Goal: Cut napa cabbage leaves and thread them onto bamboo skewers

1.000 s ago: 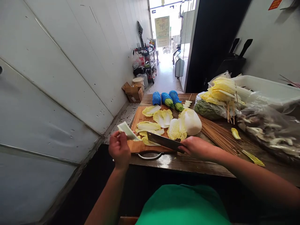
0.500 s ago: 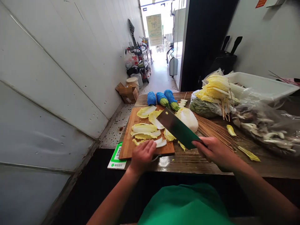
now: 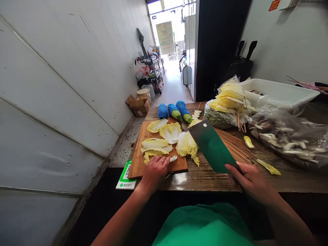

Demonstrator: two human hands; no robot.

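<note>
In the head view, my right hand is wrapped round the handle of a broad cleaver. Its blade is raised, point up and to the left, in front of part of a napa cabbage. My left hand rests near the front of the wooden cutting board, fingers together, pressing down on a napa cabbage leaf that is mostly covered by the hand. Behind it on the board lie more yellow-white leaves, a spread leaf and a curled leaf.
Zucchini in blue foam nets lie behind the board. Bamboo skewers, skewered cabbage leaves, a bag of mushrooms and a white bin occupy the right side. A green QR card sits at the front left.
My right hand has carried the cleaver rightward, away from the board, with its blade turned more face-on. My left hand stays on the leaf, and less white stem shows beside it.
</note>
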